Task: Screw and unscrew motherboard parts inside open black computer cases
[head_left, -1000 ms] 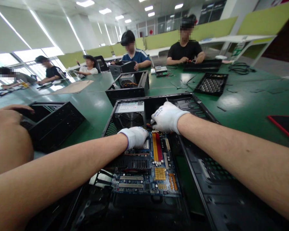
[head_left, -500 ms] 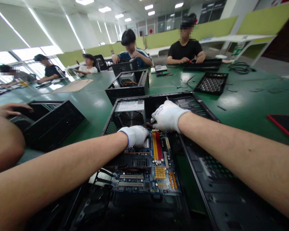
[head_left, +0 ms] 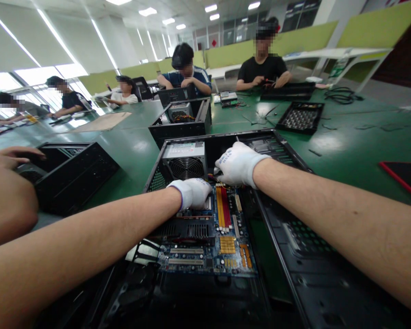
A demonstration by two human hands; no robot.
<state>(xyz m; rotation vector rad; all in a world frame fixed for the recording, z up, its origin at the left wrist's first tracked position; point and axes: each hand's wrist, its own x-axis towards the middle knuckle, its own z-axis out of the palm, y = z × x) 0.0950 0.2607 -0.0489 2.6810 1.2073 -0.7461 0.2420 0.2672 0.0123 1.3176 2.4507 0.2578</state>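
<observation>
Grip of two white-gloved hands: the right hand is curled beside thin wires, its fingertips hidden, so whether they are clamped on a wire cannot be told. The left hand, nearer the viewer and to its left, bends its fingers over the far part of the motherboard; whether these close on anything likewise cannot be told. The motherboard lies below and on the near side of the grip, with red and yellow memory slots just right of the left hand and a gold heat sink farther toward the viewer. The power supply, fan facing the viewer, stands just beyond the left hand. An open computer case surrounds all these parts. Beyond the grip, a second case sits on the green table; well to its left, a co-worker's hand is at a third case.
</observation>
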